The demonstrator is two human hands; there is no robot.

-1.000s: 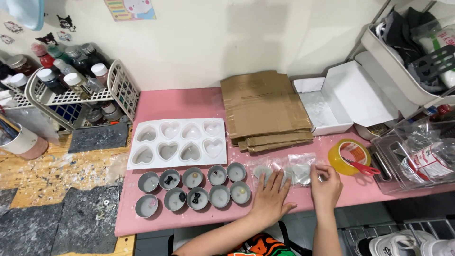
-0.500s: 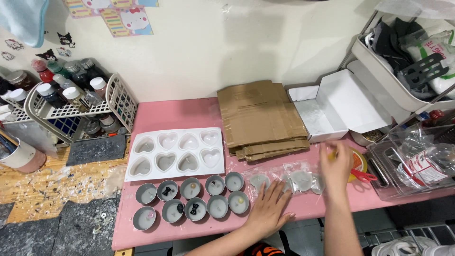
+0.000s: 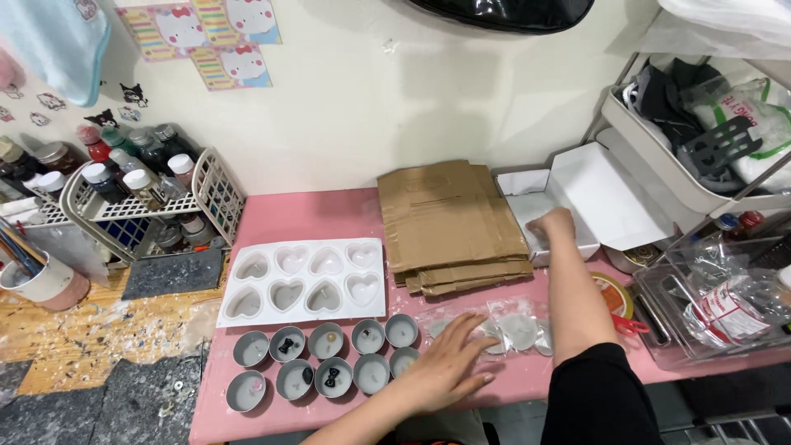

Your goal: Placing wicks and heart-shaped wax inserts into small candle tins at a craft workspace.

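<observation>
1. White cardboard box (image 3: pixel 577 206), upper right of frame: likely light, thin-walled, crushable; best held by its rim.
2. Right hand (image 3: pixel 550 224) curls at the rim; grip unclear.
3. Left hand (image 3: pixel 449 367) lies flat, open, on clear packets (image 3: pixel 515 330), lower centre.

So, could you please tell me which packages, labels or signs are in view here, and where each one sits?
White box: open, rectangular, back right of the pink table; right hand at its front edge.
Cardboard stack: flattened brown sheets, centre back.
Clear bags: small, holding pale pieces, front edge by the left hand.
Wall stickers: colourful cartoon sheets, upper left.
Labelled bag: clear, red-and-white label, right-hand bin.
</observation>
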